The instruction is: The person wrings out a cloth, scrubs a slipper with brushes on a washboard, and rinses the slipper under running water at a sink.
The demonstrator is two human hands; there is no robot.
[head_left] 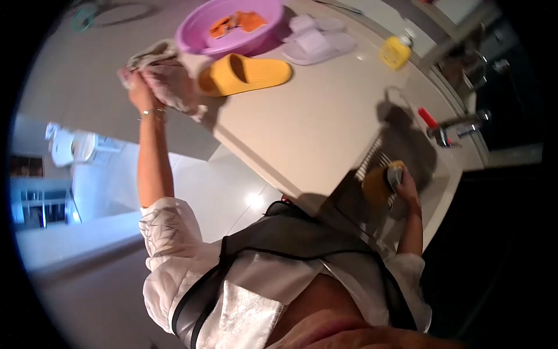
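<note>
My left hand [139,94] is closed around a bunched, pale pink and grey cloth [173,86] at the counter's left edge. Just right of that cloth lies a yellow slipper [261,75] on the counter. Down over the sink [415,145], my right hand [408,191] grips another yellow slipper [376,186], which looks brownish in the shade. A small grey patch shows beside my fingers there; I cannot tell what it is.
A purple basin [195,38] with orange pieces inside stands at the back. Near it is a pair of pale lilac slippers [318,45]. A yellow pump bottle [396,51] stands at the right, above the faucet [459,125] with its red part.
</note>
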